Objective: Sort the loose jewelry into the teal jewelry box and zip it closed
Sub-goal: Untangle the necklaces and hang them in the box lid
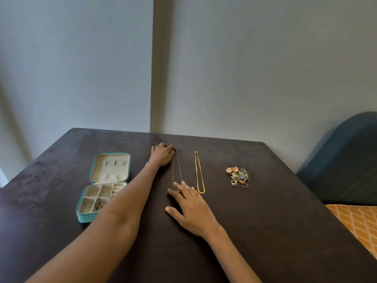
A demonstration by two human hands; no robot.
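The teal jewelry box lies open at the left of the dark table, its cream compartments showing and my left forearm crossing its near right corner. A thin silver necklace is stretched out lengthwise in the middle. My left hand pinches its far end at the clasp. My right hand lies flat with straight fingers, fingertips pressing the necklace's near end by its pendant. A gold chain lies straight just to the right. Further right sits a heap of rings and earrings.
The dark table ends against a grey wall at the back. Right of the table stand a dark blue headboard and an orange patterned bed cover.
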